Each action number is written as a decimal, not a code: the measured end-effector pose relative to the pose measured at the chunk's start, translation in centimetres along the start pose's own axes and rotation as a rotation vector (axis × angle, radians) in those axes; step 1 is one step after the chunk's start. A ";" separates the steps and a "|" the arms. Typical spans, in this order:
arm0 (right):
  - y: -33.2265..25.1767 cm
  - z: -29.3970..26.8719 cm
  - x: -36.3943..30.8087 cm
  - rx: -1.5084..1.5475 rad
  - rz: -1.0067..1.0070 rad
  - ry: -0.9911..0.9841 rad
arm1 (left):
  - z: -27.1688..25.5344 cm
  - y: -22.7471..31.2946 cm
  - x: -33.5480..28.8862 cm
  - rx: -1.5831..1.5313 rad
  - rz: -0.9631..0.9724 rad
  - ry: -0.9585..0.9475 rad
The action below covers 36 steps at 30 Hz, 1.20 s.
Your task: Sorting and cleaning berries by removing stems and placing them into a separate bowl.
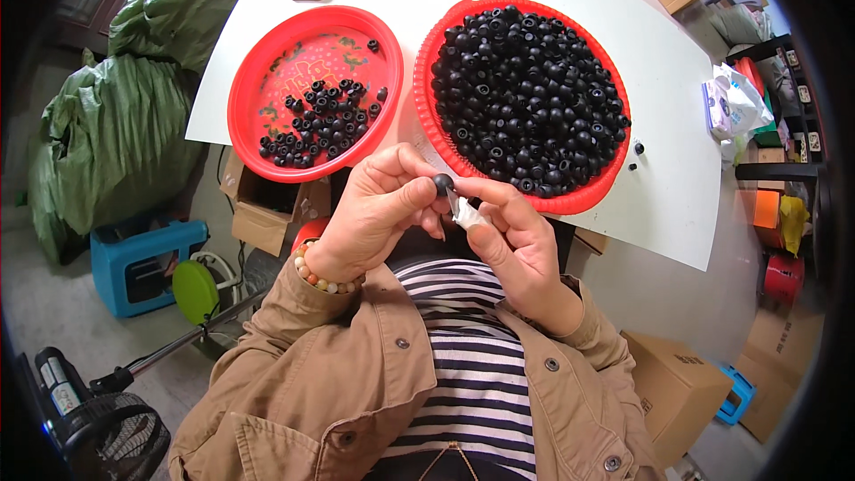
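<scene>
At the centre of the frame, the fingers of the left hand [378, 205] pinch a round black piece [443, 183]; those of the right hand [521, 245] grasp a white wad [468, 215], from which a thin tip appears to meet the piece. We cannot tell whether this tip is sharp; if so, a slip on the curved surface could, we judge, nick the left hand. A loosened pinch might drop the piece past the near edge of the worktop [672, 191]. Beyond, upper left of centre, we see the red tray [236, 116], sparsely filled; upper right of centre, the red basket [426, 80] is heaped, so a knock might spill its contents, and the loose bead [639, 149] beside it could roll.
</scene>
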State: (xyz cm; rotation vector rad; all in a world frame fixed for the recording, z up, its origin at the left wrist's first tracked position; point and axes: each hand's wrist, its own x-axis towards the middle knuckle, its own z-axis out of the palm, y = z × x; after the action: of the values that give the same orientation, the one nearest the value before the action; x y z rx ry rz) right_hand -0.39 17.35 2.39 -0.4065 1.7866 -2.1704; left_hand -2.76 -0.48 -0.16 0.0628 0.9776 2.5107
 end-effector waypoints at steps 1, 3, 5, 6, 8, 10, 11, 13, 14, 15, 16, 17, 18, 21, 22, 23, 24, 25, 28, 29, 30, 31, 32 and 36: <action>-0.1 0.1 0.1 0.004 -0.016 0.000 | 0.1 0.0 0.0 0.007 0.003 0.007; -0.1 0.2 0.1 0.010 -0.020 -0.003 | 0.0 0.0 -0.1 0.015 0.006 0.003; -0.1 0.2 0.2 0.007 -0.027 -0.002 | 0.0 0.0 -0.1 0.035 0.014 0.002; -0.1 0.2 0.2 0.007 -0.030 -0.001 | 0.0 -0.1 -0.1 0.051 0.022 0.003; -0.1 0.2 0.1 0.015 -0.033 0.000 | 0.0 -0.1 -0.1 0.081 0.032 0.008; -0.1 0.2 0.1 0.022 -0.034 -0.002 | -0.1 -0.1 -0.1 0.109 0.039 0.018; -0.1 0.2 0.1 0.024 -0.034 -0.005 | -0.1 0.0 -0.1 0.117 0.044 0.017; -0.1 0.2 0.1 0.038 -0.038 -0.005 | -0.1 0.0 -0.1 0.132 0.055 0.015; 0.0 0.2 0.1 0.050 -0.040 -0.003 | -0.1 -0.1 -0.1 0.149 0.062 0.018; 0.1 0.3 0.1 0.054 -0.044 0.004 | -0.2 -0.1 -0.1 0.167 0.069 0.021; 0.3 0.3 0.1 0.058 -0.048 0.012 | -0.2 -0.2 0.0 0.184 0.076 0.024; 0.5 0.4 0.1 0.054 -0.053 0.027 | -0.1 -0.2 0.0 0.217 0.099 0.017; 0.6 0.4 0.1 0.050 -0.057 0.041 | 0.1 -0.2 0.0 0.250 0.122 0.009; 0.4 0.4 0.1 0.062 -0.024 0.039 | 0.2 -0.4 0.0 0.246 0.141 -0.005; 0.4 0.5 0.1 0.089 -0.028 0.050 | 0.3 -0.5 0.0 0.228 0.138 -0.011; 0.5 0.6 0.1 0.116 -0.032 0.061 | 0.2 -0.7 0.1 0.171 0.110 -0.016; 0.5 0.7 0.1 0.144 -0.037 0.072 | 0.1 -0.9 0.1 0.115 0.083 -0.021; 0.5 0.7 0.0 0.175 -0.010 0.080 | 0.0 -1.0 0.2 0.059 0.055 -0.026; 0.5 0.4 -0.1 0.255 0.062 0.097 | -0.3 -0.8 0.2 -0.019 0.003 -0.043; 0.6 0.1 -0.2 0.272 0.079 0.099 | -0.3 -0.8 0.2 -0.032 -0.001 -0.042; 0.7 -0.1 -0.2 0.288 0.097 0.101 | -0.3 -0.7 0.2 -0.045 -0.005 -0.040; 0.5 -0.1 -0.2 0.330 0.097 0.097 | -0.3 -0.7 0.2 -0.058 -0.010 -0.041; 0.5 -0.1 -0.2 0.352 0.086 0.093 | -0.4 -0.7 0.2 -0.061 -0.017 -0.047; 0.6 0.6 0.3 0.296 0.042 0.143 | -0.4 -0.8 0.1 -0.073 -0.049 -0.053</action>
State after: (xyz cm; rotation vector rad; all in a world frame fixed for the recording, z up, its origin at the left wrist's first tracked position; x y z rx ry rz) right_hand -0.42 16.61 1.92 -0.1473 1.4900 -2.4368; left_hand -2.65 -0.18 -1.02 0.0816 0.8550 2.4843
